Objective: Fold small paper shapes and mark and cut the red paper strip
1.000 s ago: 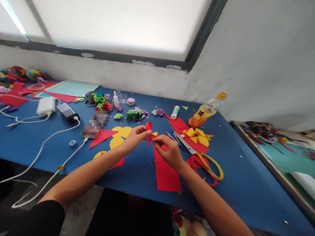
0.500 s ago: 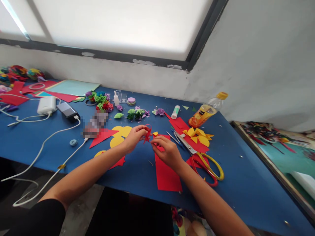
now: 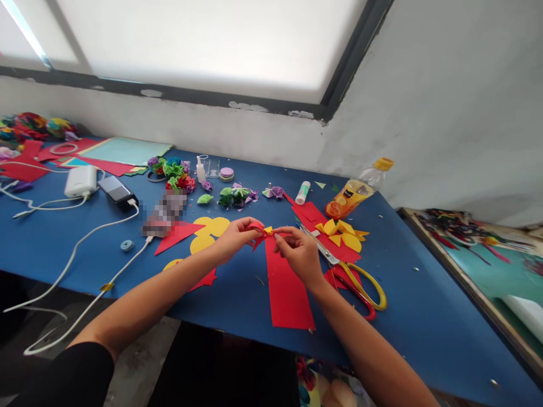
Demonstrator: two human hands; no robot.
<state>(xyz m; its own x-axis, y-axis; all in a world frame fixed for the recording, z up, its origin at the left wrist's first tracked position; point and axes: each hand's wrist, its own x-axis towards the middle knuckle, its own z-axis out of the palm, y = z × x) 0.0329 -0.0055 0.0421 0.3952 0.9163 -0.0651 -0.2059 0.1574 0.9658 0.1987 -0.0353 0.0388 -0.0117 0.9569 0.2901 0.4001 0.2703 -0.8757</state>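
Over the middle of the blue table (image 3: pixel 51 237), my left hand (image 3: pixel 235 237) and my right hand (image 3: pixel 299 252) pinch a small folded red paper piece (image 3: pixel 257 232) between them, each gripping one end. A tiny yellow paper scrap (image 3: pixel 268 230) shows just at the fingertips. Below the hands a long red paper sheet (image 3: pixel 286 291) lies flat on the table. Both hands are closed in a pinch.
Yellow-handled scissors (image 3: pixel 360 280) lie right of my right hand, beside yellow paper petals (image 3: pixel 341 233) and a juice bottle (image 3: pixel 354 195). A glue stick (image 3: pixel 302 193), crumpled paper flowers (image 3: pixel 176 174), yellow circles (image 3: pixel 207 233), a phone (image 3: pixel 113 190), a charger (image 3: pixel 80 181) and cables sit left and behind.
The red piece stood upright between my fingers; it now lies stretched sideways between both hands. My right hand has risen slightly toward the left hand.
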